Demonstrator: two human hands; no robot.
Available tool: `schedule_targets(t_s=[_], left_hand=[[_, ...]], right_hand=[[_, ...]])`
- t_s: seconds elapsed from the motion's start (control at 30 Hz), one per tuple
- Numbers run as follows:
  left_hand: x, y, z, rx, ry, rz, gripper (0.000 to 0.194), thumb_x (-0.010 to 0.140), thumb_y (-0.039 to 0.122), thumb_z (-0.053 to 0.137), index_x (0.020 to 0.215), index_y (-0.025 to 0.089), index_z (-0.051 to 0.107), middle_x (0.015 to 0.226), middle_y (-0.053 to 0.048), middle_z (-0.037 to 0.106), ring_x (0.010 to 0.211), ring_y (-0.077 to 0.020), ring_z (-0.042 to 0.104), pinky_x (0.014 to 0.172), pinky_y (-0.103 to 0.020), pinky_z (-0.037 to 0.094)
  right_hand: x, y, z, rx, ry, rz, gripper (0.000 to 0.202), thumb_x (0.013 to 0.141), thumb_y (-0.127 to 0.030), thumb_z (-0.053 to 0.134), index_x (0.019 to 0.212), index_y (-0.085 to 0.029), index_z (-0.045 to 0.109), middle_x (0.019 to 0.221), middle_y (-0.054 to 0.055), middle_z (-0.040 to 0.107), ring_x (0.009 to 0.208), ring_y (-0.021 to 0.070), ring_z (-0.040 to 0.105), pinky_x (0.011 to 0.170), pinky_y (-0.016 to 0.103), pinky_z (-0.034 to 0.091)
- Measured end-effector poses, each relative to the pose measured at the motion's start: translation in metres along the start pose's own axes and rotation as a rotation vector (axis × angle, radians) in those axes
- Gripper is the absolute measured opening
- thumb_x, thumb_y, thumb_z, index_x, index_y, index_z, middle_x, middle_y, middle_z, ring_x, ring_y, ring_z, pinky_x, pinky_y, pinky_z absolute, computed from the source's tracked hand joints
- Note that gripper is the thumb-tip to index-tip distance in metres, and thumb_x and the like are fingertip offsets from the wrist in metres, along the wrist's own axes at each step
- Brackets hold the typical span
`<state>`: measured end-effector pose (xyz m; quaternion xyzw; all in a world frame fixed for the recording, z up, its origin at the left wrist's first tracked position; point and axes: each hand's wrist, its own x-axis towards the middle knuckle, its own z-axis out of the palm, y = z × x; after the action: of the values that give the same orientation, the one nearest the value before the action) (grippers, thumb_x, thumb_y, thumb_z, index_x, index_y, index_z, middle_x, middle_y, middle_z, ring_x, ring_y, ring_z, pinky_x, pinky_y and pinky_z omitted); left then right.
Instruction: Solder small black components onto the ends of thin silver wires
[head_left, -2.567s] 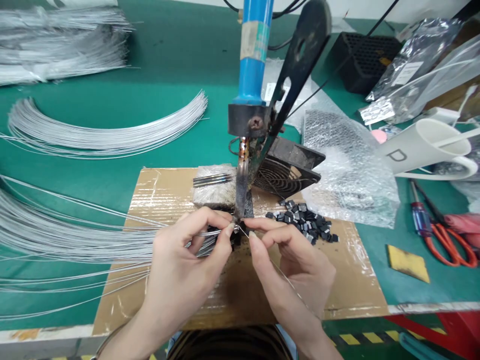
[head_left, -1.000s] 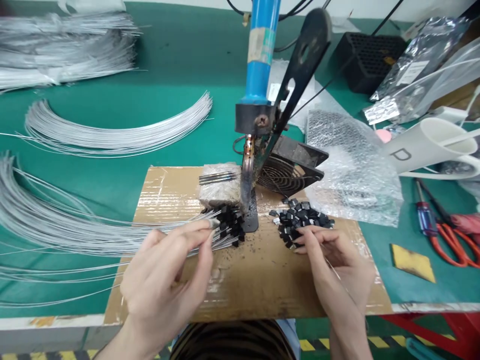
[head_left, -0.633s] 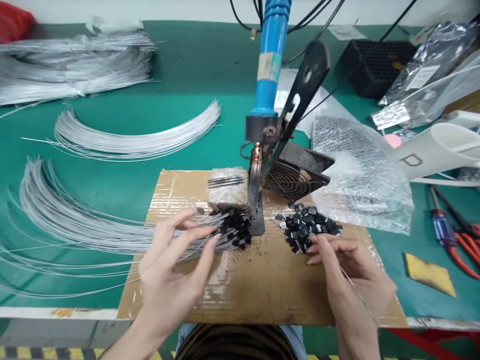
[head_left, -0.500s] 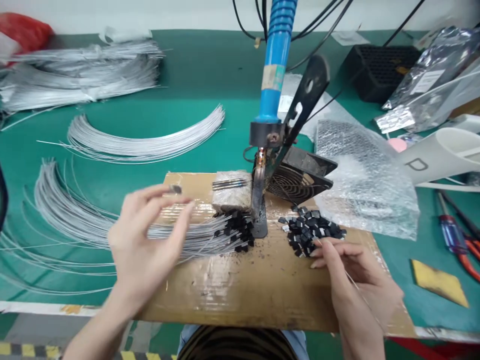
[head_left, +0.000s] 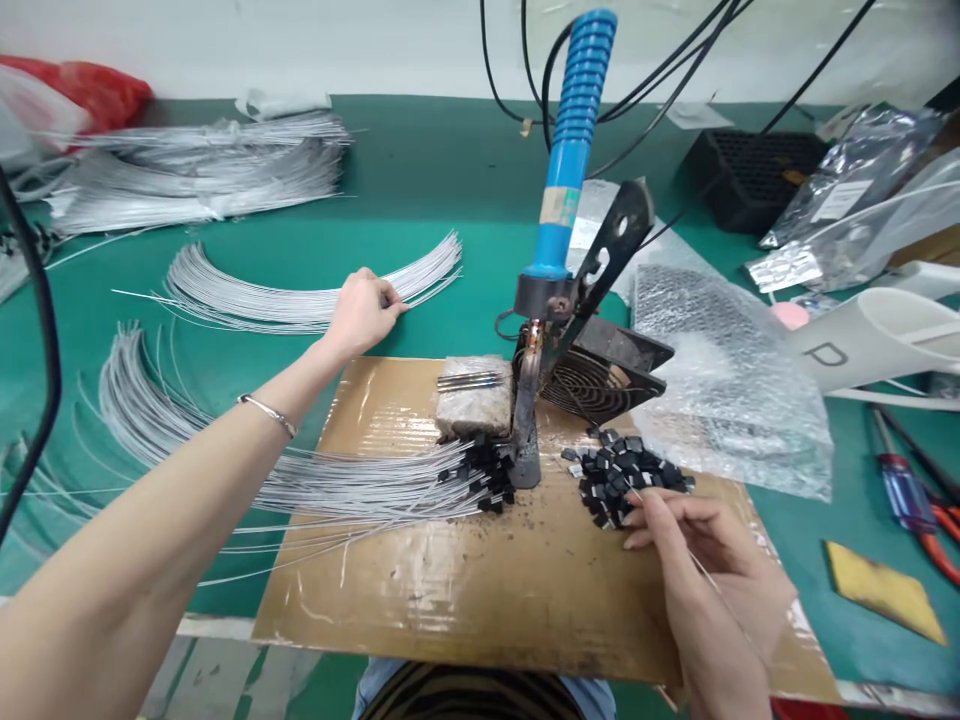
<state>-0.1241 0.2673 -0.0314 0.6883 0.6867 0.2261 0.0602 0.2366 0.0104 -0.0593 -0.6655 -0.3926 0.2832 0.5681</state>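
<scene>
swung up from the black-tipped wires, the left hand now pinches outer strands of the white wires curved on the green table, probably because the near edge separates easily. the right hand grips a thin metallic strand beside small, blocky black pieces (heaped loosely), likely angled to keep its tip free. wrinkled, shiny film covers the brown cardboard.
</scene>
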Motion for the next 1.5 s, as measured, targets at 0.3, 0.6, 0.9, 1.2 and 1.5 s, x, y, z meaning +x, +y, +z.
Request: schedule_targets(t_s=[0.3,0.6,0.9,1.2,1.5], left_hand=[[-0.019,0.009,-0.044,-0.293,0.127,0.012,0.011,0.086,0.029,0.071,0.083,0.021,0.065,0.108,-0.008,0.074,0.096,-0.0217,0.071,0.094,-0.037,0.055],[-0.072,0.036,-0.082,-0.417,0.025,-0.058,0.015,0.085,0.035,0.071,0.087,0.020,0.072,0.074,-0.003,0.075,0.059,-0.0163,0.062,0.061,-0.032,0.048],[-0.146,0.038,-0.136,-0.460,-0.546,-0.051,0.025,0.081,0.041,0.078,0.069,0.019,0.077,0.059,-0.001,0.066,0.055,-0.0121,0.053,0.052,-0.024,0.038],[-0.108,0.041,-0.090,-0.380,0.086,-0.107,0.023,0.092,0.037,0.069,0.091,0.015,0.076,0.084,-0.002,0.077,0.071,-0.0148,0.066,0.068,-0.028,0.051],[-0.060,0.027,-0.050,-0.420,0.301,-0.151,0.017,0.083,0.034,0.072,0.079,0.018,0.074,0.072,-0.004,0.073,0.065,-0.0179,0.066,0.065,-0.031,0.049]], right_hand=[[0.000,0.001,-0.003,0.014,-0.077,0.009,0.029,0.084,-0.042,0.086,0.077,-0.019,0.070,0.083,0.006,0.078,0.061,0.0151,0.073,0.057,0.022,0.061],[0.001,0.000,-0.003,0.017,-0.074,0.028,0.032,0.080,-0.045,0.089,0.076,-0.018,0.072,0.085,0.009,0.080,0.061,0.0174,0.074,0.056,0.025,0.063],[-0.024,-0.025,0.009,0.078,-0.050,0.025,0.033,0.099,-0.046,0.070,0.082,-0.019,0.071,0.059,-0.004,0.059,0.046,0.0110,0.056,0.045,0.023,0.046],[-0.043,-0.042,0.022,0.027,-0.154,0.105,0.030,0.095,-0.044,0.075,0.076,-0.021,0.069,0.057,-0.003,0.060,0.053,0.0131,0.054,0.055,0.025,0.043],[-0.040,-0.030,0.012,0.003,-0.137,0.071,0.030,0.096,-0.044,0.075,0.078,-0.020,0.072,0.057,-0.002,0.062,0.052,0.0115,0.057,0.054,0.022,0.046]])
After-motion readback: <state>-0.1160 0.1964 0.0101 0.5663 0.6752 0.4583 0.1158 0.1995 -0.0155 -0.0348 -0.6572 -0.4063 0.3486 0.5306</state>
